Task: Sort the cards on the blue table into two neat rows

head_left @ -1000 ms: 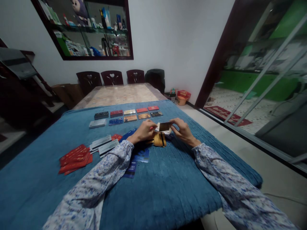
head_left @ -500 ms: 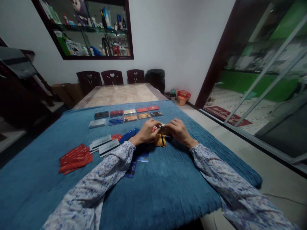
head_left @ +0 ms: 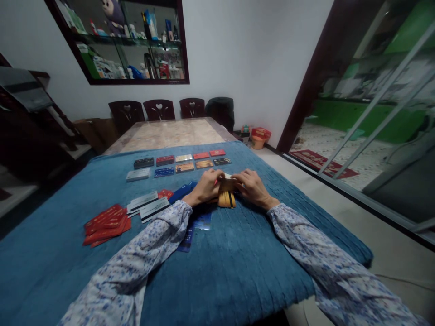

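Between my left hand [head_left: 205, 186] and my right hand [head_left: 252, 186] is a small stack of cards [head_left: 228, 184], gripped at its two ends with the fingers closed. The stack is held upright on edge, its brownish side toward me. Just below it lie yellow cards with a black stripe [head_left: 225, 199], partly under my hands. Blue cards [head_left: 182, 192] fan out to the left of my left hand, and more blue cards [head_left: 202, 221] lie nearer me under the left wrist. White striped cards [head_left: 153, 208] and a spread of red cards [head_left: 107, 225] are farther left.
Two rows of neat card stacks, among them a white one [head_left: 137, 175] and a black one [head_left: 222, 161], stand beyond my hands on the blue cloth [head_left: 238, 262]. The bare marble tabletop [head_left: 170, 133] and several chairs [head_left: 158, 110] are behind.
Both hands have drawn slightly apart around the card stack, which now shows its broad brownish face. The cards on the cloth have stayed in place.
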Available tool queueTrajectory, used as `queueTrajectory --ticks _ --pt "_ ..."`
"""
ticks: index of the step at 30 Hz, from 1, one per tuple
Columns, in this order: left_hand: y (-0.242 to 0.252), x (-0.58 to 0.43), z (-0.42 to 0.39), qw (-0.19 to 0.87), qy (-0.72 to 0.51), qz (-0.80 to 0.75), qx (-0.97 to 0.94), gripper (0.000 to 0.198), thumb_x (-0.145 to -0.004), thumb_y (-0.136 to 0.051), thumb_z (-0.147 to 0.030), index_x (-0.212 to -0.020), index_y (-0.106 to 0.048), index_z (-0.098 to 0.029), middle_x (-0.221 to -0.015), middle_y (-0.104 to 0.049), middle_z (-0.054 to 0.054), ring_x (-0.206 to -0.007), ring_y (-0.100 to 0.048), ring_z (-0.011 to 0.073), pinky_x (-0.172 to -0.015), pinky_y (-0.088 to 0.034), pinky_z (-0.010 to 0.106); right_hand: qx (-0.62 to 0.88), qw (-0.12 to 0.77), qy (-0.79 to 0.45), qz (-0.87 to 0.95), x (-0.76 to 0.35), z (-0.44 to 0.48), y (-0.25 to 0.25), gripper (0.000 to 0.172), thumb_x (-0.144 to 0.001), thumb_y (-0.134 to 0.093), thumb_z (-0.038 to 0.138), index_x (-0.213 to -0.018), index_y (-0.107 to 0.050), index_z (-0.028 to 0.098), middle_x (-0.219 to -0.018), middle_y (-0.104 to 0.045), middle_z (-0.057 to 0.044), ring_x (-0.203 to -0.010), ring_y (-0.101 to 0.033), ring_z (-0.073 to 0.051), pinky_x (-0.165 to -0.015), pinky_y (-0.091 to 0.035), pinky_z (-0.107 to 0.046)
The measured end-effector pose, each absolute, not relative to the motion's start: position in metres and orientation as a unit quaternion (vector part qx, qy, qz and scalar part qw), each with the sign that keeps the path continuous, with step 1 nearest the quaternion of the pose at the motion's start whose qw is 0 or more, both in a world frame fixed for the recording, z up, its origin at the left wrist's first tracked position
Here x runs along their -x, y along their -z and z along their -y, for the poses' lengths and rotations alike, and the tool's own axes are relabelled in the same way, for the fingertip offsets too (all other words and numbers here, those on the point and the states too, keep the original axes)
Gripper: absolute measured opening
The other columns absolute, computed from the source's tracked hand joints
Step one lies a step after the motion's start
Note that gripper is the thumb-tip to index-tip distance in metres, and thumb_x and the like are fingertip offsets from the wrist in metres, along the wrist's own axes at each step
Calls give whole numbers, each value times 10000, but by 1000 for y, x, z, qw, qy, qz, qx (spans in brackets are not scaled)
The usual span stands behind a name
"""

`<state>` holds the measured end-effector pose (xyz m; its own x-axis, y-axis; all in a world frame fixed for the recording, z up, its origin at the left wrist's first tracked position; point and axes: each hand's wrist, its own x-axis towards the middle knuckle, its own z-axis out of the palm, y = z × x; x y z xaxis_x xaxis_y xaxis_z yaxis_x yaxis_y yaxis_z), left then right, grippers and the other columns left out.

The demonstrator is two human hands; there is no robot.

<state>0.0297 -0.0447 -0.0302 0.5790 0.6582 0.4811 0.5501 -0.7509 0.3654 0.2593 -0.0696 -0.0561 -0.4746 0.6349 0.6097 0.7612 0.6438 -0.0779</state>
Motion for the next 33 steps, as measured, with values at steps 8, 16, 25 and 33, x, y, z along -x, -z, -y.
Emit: queueTrajectory --ticks 8,16,25,33 --pt "29 -28 47 39 -259 -416 -871 261 -830 -528 -86 -1047 -638 -180 -994 -696 102 -983 -611 270 -895 -471 408 448 243 89 856 -258 74 59 404 -947 -599 295 -1328 -591 163 -1151 -687 -151 -1037 -546 -297 -826 -379 -388" --pt "20 -28 55 43 -173 -450 -875 371 -809 -535 -115 -1173 -568 -176 -1173 -685 135 -1123 -609 309 -932 -441 446 465 222 73 854 -258 76 57 520 -890 -602 256 -1401 -549 171 -1168 -622 -151 -1041 -518 -295 -830 -396 -384" --pt "20 -25 51 65 -149 -439 -884 396 -801 -574 -159 -1197 -565 -161 -1188 -667 146 -1146 -592 323 -962 -433 471 462 194 84 861 -263 74 55 560 -927 -593 340 -1448 -549 140 -1239 -635 -184 -1072 -498 -308 -873 -382 -410" --pt "20 -22 46 53 -124 -432 -892 367 -821 -587 -196 -1186 -598 -161 -1175 -656 142 -1149 -582 324 -981 -429 485 465 180 89 862 -268 74 50 549 -946 -568 398 -1422 -580 124 -1288 -658 -188 -1127 -485 -322 -904 -365 -420"
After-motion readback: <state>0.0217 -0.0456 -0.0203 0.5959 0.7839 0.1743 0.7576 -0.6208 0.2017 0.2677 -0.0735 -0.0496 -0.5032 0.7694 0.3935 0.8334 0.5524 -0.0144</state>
